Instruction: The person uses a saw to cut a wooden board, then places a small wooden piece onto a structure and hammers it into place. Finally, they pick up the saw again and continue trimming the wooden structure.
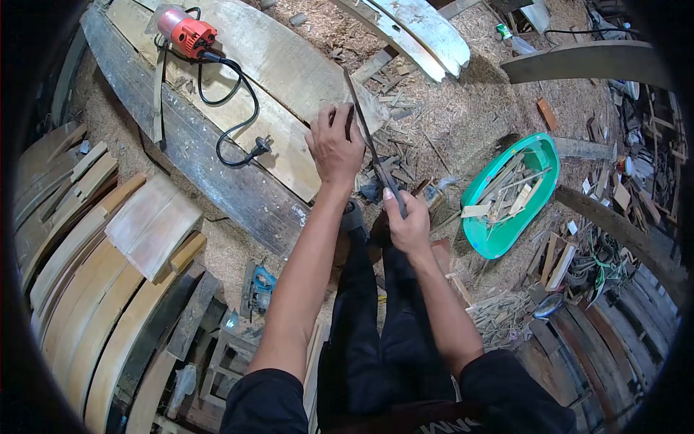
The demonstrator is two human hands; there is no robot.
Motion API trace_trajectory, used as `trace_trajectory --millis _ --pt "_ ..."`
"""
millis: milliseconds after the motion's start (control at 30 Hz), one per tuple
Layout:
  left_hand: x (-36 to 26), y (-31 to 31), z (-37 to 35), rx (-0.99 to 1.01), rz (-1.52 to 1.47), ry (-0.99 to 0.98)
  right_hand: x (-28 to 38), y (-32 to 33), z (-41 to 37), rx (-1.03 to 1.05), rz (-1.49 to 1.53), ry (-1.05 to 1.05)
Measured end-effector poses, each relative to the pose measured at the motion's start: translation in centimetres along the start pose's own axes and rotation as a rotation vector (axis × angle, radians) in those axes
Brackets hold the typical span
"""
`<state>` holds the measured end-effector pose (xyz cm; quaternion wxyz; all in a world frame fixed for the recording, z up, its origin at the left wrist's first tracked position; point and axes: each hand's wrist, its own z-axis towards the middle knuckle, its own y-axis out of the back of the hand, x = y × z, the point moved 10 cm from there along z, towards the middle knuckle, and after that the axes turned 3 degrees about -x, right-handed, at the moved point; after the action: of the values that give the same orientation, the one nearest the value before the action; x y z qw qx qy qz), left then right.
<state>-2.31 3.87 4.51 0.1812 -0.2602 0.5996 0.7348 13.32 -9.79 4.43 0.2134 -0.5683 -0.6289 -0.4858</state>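
My right hand (410, 223) is wrapped round the near end of a long, narrow, dark blade-like tool (366, 130), its thumb lying along it. The tool slants up and to the left, past the fingers of my left hand (337, 148). That hand rests over the end of a pale wooden plank (285, 148), its fingers bent and slightly apart. Whether anything small lies under its fingertips is hidden. A wider pale board (289, 61) lies along the plank's far side. A red power tool (189, 32) sits on the boards, its black cord (254, 108) and plug trailing toward me.
A green plastic tub (471, 228) with wood offcuts stands at right. Curved planks (108, 304) are stacked at lower left, near a blue power tool (264, 281). White-painted boards (426, 32) lie at the top. Shavings and scraps cover the ground.
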Motion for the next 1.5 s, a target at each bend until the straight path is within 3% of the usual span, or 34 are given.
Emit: trace_trajectory --millis 867,1500 --pt "-0.1 0.2 0.0 -0.047 0.021 -0.019 -1.7 -0.4 0.8 0.037 0.046 0.015" --pt "-0.1 0.1 0.0 -0.069 0.048 -0.045 0.7 -1.1 2.5 0.007 0.095 0.026"
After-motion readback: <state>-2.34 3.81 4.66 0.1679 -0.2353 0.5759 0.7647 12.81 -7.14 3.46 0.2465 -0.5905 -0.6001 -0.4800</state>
